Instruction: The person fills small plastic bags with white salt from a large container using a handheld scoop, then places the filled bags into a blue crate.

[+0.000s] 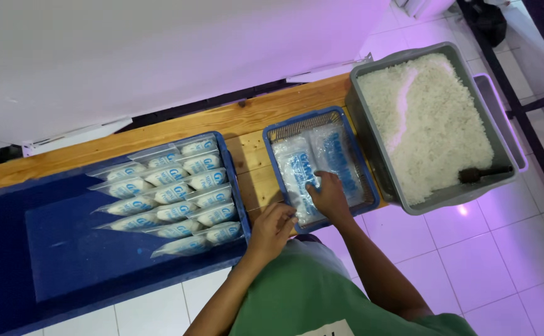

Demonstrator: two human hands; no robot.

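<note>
Wooden bench (247, 118) w/ blue basket (321, 118) of empty plastic bags (297, 168). Right hand (330, 196) flat, fingers spread on bags; left hand (273, 229) curled, pinching bag edge.

Fourteen filled white bags (175, 193) lie in rows. One small blue basket (278, 134), one grey tub (371, 149), one dark scoop (482, 173), two hands.

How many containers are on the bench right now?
3: a big blue tray of filled bags at left, a small blue basket mid-bench, a grey tub of white grains at right.
</note>
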